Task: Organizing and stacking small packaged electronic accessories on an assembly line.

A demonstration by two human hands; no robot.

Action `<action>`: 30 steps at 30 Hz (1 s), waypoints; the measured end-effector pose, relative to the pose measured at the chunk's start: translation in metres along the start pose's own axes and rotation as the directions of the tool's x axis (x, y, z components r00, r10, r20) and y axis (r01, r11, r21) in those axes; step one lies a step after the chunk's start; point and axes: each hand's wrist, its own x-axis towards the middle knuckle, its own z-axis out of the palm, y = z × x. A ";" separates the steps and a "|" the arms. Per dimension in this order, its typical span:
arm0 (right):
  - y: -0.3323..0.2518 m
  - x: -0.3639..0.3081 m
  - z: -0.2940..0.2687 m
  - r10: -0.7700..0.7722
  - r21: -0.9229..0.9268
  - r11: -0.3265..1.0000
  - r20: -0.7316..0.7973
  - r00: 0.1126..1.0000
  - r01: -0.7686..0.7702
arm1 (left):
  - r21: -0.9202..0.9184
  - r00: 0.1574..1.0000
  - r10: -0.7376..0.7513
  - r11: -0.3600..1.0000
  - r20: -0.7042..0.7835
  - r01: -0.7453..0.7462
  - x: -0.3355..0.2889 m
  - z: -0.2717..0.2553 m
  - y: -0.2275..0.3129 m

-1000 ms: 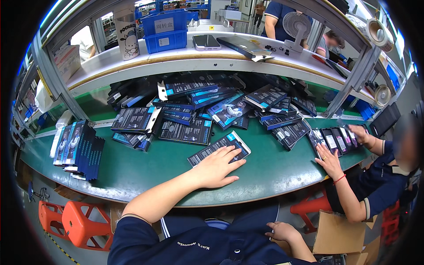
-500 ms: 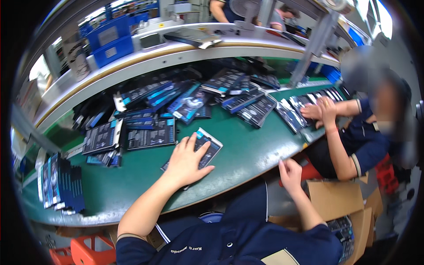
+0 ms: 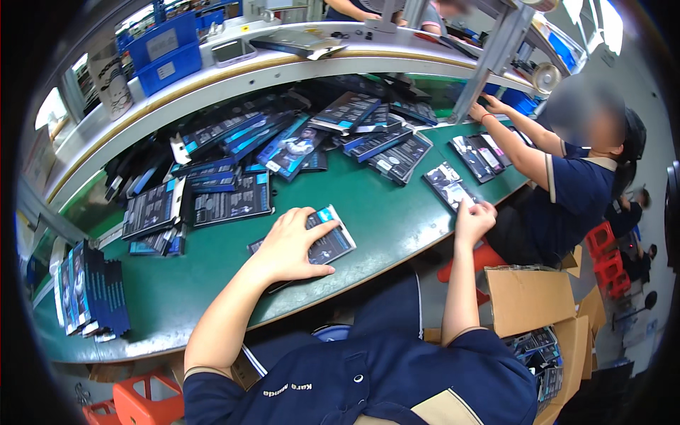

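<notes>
My left hand (image 3: 290,248) lies across a flat dark box (image 3: 333,244) with a light-blue corner, near the table's front edge. Its fingers are spread over the box, the thumb toward the near side. My right hand (image 3: 474,221) is closed at the near end of a thin black-and-white printed box (image 3: 448,185), thumb and forefinger pinched at its edge. Beyond that box lie several similar dark-and-white boxes (image 3: 482,157) in a row, in front of a co-worker (image 3: 584,170). The palm side of my left hand is hidden.
Dark flat boxes (image 3: 290,145) lie heaped along the back of the green table (image 3: 382,237). A stack of boxes (image 3: 92,294) stands at the left end. Above runs a white shelf (image 3: 283,71) with blue bins (image 3: 166,60). An open carton (image 3: 528,301) stands at lower right, beside red stools (image 3: 145,397).
My right hand has reached forward to the black-and-white box, which now lies nearer me, apart from the row. The co-worker's hands have left the row for the back. My view has shifted slightly.
</notes>
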 end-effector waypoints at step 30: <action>-0.197 0.006 -0.095 0.042 0.785 0.039 0.618 0.785 -0.619 | -0.299 0.844 0.129 0.898 -0.521 -0.322 -0.003 -0.023 0.030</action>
